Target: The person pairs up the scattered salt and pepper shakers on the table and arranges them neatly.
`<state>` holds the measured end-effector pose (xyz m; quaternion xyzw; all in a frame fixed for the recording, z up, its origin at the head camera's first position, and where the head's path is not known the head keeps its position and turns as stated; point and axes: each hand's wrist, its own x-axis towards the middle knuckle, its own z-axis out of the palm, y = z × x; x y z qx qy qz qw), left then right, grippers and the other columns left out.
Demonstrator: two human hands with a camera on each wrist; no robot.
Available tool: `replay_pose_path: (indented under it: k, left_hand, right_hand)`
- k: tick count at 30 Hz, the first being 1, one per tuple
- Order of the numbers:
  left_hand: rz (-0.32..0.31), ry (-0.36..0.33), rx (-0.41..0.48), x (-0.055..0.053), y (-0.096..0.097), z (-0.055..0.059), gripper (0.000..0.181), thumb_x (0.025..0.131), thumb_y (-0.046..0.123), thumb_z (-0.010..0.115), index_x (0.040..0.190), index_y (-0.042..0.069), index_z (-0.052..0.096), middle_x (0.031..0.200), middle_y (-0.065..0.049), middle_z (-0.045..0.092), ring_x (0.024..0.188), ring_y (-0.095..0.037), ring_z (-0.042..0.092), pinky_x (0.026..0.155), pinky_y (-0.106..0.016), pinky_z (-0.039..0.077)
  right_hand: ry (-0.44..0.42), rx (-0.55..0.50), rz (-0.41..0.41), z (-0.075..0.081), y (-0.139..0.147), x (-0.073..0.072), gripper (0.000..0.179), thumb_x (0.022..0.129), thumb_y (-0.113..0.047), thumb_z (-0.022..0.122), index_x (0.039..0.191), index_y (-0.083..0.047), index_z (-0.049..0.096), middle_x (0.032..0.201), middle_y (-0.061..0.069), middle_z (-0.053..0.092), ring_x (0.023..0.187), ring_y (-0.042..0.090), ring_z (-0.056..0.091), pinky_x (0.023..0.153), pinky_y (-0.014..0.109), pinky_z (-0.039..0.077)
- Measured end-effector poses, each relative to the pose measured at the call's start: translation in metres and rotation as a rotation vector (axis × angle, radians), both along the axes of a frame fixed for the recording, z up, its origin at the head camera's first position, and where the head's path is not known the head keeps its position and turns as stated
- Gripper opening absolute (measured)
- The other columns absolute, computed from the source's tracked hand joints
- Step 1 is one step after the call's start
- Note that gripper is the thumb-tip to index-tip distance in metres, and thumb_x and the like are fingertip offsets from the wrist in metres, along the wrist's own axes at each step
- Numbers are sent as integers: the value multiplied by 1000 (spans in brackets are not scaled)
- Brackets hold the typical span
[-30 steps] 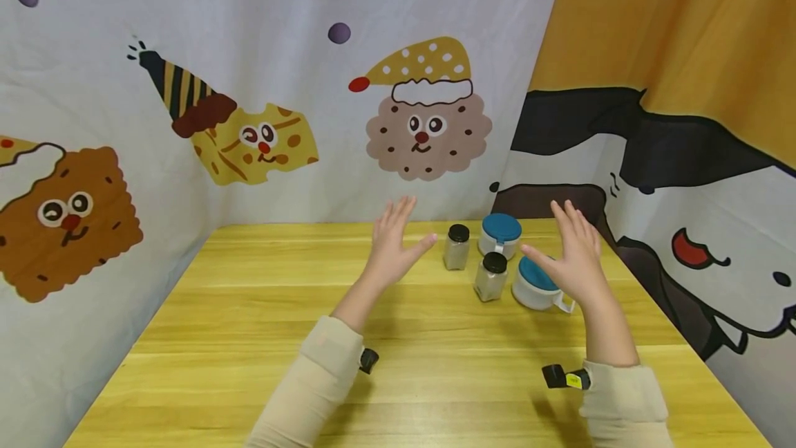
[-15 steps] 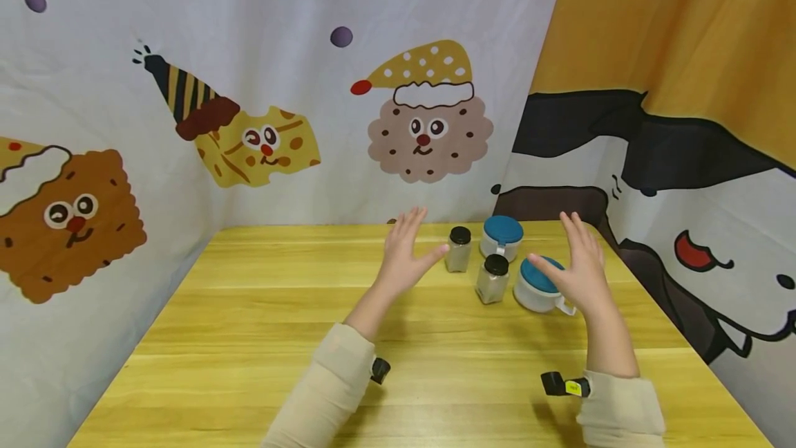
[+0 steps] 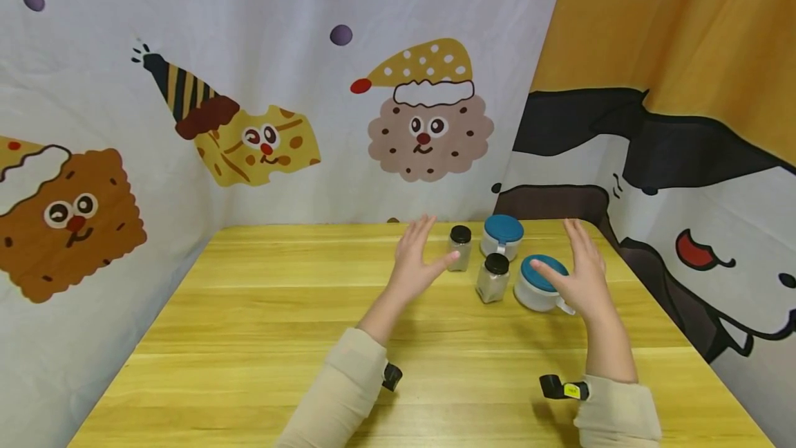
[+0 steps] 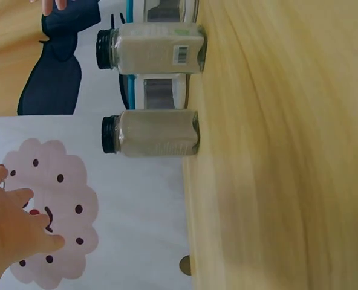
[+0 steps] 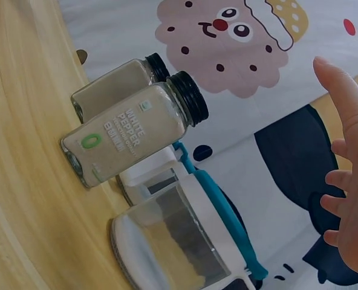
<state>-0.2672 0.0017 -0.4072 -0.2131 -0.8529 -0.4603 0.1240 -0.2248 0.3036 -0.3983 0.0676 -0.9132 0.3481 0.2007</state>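
Clearly, your front jar (image 5: 127, 134) reads "WHITE PEPPER".
Your left hand (image 3: 414, 265) and right hand (image 3: 586, 275) hover above the table (image 3: 249, 351), fingers spread wide.

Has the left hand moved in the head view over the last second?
Yes: the left hand has shifted rightward and slightly down in the picture, judged against the rear black-lidded jar, which it now partly overlaps; a gap showed before.
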Motion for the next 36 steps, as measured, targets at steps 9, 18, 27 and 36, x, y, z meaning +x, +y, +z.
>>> replay_pose_path:
  k: [9, 18, 27, 36]
  left_hand:
    - [-9, -33, 38, 1, 11, -12, 83, 85, 51, 67, 153, 24, 25, 157, 3, 20, 143, -31, 14, 110, -57, 10]
    - [-12, -62, 45, 5, 21, -19, 83, 85, 51, 67, 151, 18, 30, 156, 2, 23, 142, -30, 15, 107, -60, 15]
    - [-41, -70, 76, 3, 28, -26, 80, 86, 48, 68, 150, 16, 32, 155, 1, 26, 141, -32, 19, 108, -59, 18]
    - [-63, -160, 150, 4, 38, -34, 82, 85, 50, 68, 151, 19, 32, 155, 2, 26, 140, -23, 22, 106, -54, 26]
  right_hand:
    - [-15, -36, -7, -8, 3, 3, 94, 87, -40, 70, 156, -19, 9, 158, 16, 3, 140, 47, 1, 102, 70, -5]
    - [-52, -71, -14, -13, 7, 7, 93, 88, -40, 68, 156, -21, 7, 159, 14, 2, 141, 45, -1, 101, 72, -3]
    - [-65, -94, -14, -21, 13, 6, 93, 88, -39, 69, 156, -21, 8, 159, 15, 4, 141, 45, 2, 100, 73, 4]
    - [-99, -99, -32, -32, 22, 3, 95, 88, -40, 69, 156, -21, 7, 158, 18, 5, 141, 45, 4, 99, 74, 10]
